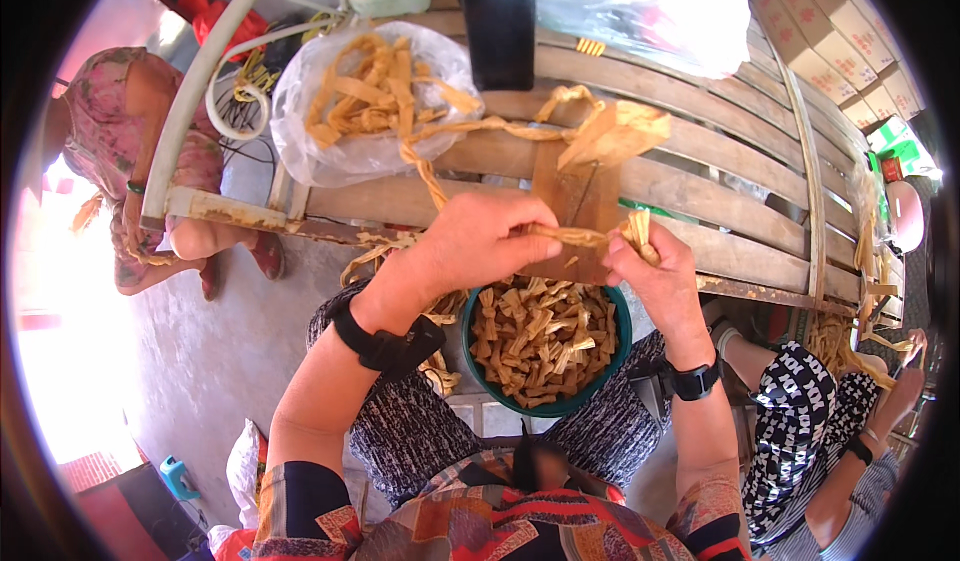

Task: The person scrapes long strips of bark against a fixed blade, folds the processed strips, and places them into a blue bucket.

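Note:
My left hand [487, 234] pinches a twisted tan strip [574, 237], perhaps bean curd skin, between thumb and fingers. Its other end is gripped by my right hand [656, 264], with a short fanned tail [639, 229] sticking up between the fingers. Below both hands, a green tub [471, 358] between my knees is filled with small knotted tan pieces [544, 339]. Just beyond the hands lies a small wooden board [551, 182] on the slatted bench. A tan folded piece [619, 134] rests at its far end, joined by a long twisted strip [487, 127] to the left.
A clear plastic bag [292, 144] holds more tan strips on the slatted bench [705, 186]. Behind it stand a black box-like post [496, 32] and a large plastic bag [645, 13]. One person [135, 125] sits at left, another [817, 441] at right. Cartons [832, 35] are stacked far right.

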A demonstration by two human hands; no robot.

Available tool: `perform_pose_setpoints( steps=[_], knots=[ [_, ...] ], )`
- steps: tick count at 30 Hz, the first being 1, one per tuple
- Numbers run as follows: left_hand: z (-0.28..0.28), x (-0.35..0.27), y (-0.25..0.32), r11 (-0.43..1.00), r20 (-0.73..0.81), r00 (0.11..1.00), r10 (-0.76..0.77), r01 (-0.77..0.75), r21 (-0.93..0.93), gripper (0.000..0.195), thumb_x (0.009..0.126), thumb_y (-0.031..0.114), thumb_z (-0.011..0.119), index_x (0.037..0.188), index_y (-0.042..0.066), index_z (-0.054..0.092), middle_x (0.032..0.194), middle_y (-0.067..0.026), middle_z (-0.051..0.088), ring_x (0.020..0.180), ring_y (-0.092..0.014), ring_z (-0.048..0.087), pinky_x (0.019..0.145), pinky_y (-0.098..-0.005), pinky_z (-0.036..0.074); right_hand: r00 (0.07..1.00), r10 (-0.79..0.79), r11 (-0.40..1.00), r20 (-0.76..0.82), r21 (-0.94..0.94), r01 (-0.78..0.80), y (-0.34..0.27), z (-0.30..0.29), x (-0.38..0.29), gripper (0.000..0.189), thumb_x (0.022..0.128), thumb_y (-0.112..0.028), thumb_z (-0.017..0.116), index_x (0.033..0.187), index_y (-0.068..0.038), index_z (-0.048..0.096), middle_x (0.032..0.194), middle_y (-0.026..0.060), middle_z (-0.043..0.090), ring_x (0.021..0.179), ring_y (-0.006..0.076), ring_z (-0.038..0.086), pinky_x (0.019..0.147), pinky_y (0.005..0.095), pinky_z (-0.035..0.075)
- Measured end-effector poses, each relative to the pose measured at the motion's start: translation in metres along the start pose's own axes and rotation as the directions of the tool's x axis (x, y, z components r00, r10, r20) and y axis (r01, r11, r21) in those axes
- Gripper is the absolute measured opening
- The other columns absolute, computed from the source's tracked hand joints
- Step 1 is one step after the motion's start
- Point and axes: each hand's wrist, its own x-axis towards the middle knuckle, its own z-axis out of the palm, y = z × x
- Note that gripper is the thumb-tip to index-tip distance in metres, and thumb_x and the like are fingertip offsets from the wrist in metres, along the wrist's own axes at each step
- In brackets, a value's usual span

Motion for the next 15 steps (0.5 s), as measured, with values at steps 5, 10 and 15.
perform_pose_setpoints(
  steps=[5, 10, 15],
  knots=[
    [0.01, 0.006, -0.017, 0.986, -0.106, 0.988, -0.112, 0.098, -0.132, 0.018, 0.083, 0.014, 0.071, 0.095, 0.001, 0.065, 0.074, -0.0012, 0.061, 0.066, -0.006, 0.055, 0.058, -0.0227, 0.044, 0.99, -0.018, 0.998, -0.137, 0.052, 0.025, 0.013, 0.005, 0.011, 0.016, 0.089, -0.016, 0.063, 0.088, -0.001, 0.061, 0.068, -0.0027, 0.057, 0.062, 0.0034, 0.051, 0.057, 0.0206, 0.043],
    [0.022, 0.012, -0.021, 0.975, -0.169, 0.96, -0.223, 0.218, -0.051, 0.019, 0.084, 0.017, 0.069, 0.095, 0.001, 0.066, 0.076, -0.0058, 0.065, 0.065, -0.01, 0.058, 0.059, -0.0256, 0.046, 0.964, -0.117, 0.984, -0.239, -0.16, 0.08, 0.029, 0.01, 0.021, 0.017, 0.086, -0.018, 0.066, 0.086, -0.001, 0.061, 0.065, 0.0021, 0.058, 0.06, 0.0058, 0.05, 0.056, 0.0251, 0.045],
    [0.02, 0.012, -0.029, 0.948, -0.27, 0.936, -0.224, 0.274, 0.162, 0.022, 0.086, 0.018, 0.065, 0.101, 0.001, 0.067, 0.08, -0.0114, 0.067, 0.068, -0.018, 0.062, 0.063, -0.029, 0.048, 0.958, -0.033, 0.932, -0.284, -0.354, -0.073, 0.024, 0.005, 0.018, 0.019, 0.085, -0.019, 0.065, 0.088, -0.001, 0.062, 0.064, 0.0084, 0.058, 0.057, 0.0089, 0.051, 0.056, 0.0277, 0.045]
  ],
)
